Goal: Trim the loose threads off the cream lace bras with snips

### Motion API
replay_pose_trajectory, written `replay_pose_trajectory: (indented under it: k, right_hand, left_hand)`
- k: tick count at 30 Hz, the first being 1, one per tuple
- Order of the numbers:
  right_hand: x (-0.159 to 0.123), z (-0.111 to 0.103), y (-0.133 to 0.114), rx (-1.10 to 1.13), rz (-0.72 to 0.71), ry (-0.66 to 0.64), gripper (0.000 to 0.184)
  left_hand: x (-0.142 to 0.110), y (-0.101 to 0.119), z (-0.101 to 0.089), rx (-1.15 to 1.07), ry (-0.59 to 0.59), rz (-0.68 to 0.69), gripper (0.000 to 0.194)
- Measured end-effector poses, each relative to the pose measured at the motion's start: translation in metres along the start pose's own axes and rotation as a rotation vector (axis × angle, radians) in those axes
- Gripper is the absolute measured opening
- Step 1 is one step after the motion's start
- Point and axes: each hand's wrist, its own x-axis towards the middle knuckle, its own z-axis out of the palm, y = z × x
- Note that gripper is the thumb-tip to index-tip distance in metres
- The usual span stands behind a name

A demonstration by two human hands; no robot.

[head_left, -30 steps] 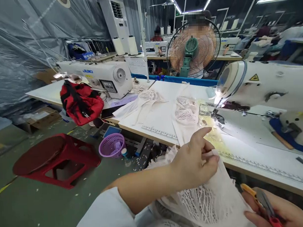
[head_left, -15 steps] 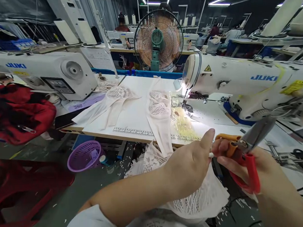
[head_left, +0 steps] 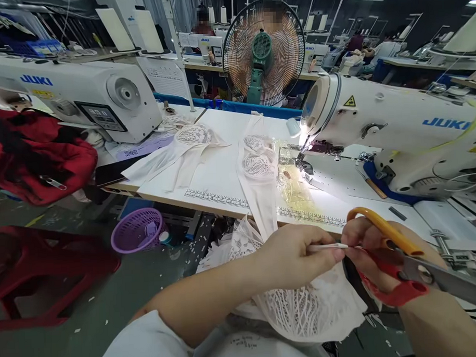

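Centrally, a narrow white strip point(head_left: 326, 247) is pinched in the left hand point(head_left: 289, 257), its tip meeting the closed fingertips of the right hand point(head_left: 373, 239), which keeps scissors point(head_left: 424, 272) hooked around it, presumably so those fingers can pinch too, above a lace-cupped garment point(head_left: 301, 309) on the wearer's side of the sewing table point(head_left: 222, 168)

Fingers of the left hand point(head_left: 291, 255) and the right hand point(head_left: 377, 272) cover the ends of the white strip point(head_left: 326, 247), and the scissors' point(head_left: 424, 271) blade tips are cut off at the picture's right edge. Along the near edge of the tabletop point(head_left: 225, 168), the ruler's point(head_left: 217, 198) figures are too small to read; beyond the far edge, the fan point(head_left: 261, 45) partly hides a person point(head_left: 273, 18), head blurred. The left machine point(head_left: 90, 100), right machine point(head_left: 399, 110), bag point(head_left: 69, 163) and stool point(head_left: 68, 249) all run out of frame.
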Motion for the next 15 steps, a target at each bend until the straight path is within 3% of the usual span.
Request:
replay_pose_trajectory:
  k: [5,8,12,15]
  right_hand:
    - [0.004,-0.002,0.009,-0.014,-0.045,-0.047,0.019]
    - [0.005,-0.005,0.015,0.070,-0.009,-0.101,0.017]
    - [0.005,-0.005,0.013,0.110,0.121,-0.070,0.017]
    - [0.008,-0.002,0.011,0.092,0.157,-0.062,0.021]
  left_hand:
    - [0.000,-0.008,0.004,0.455,0.221,0.345,0.028]
    - [0.000,-0.014,0.006,0.693,0.313,0.463,0.032]
    - [0.001,-0.018,0.006,0.776,0.318,0.494,0.032]
    - [0.000,-0.015,0.004,0.670,0.283,0.436,0.030]
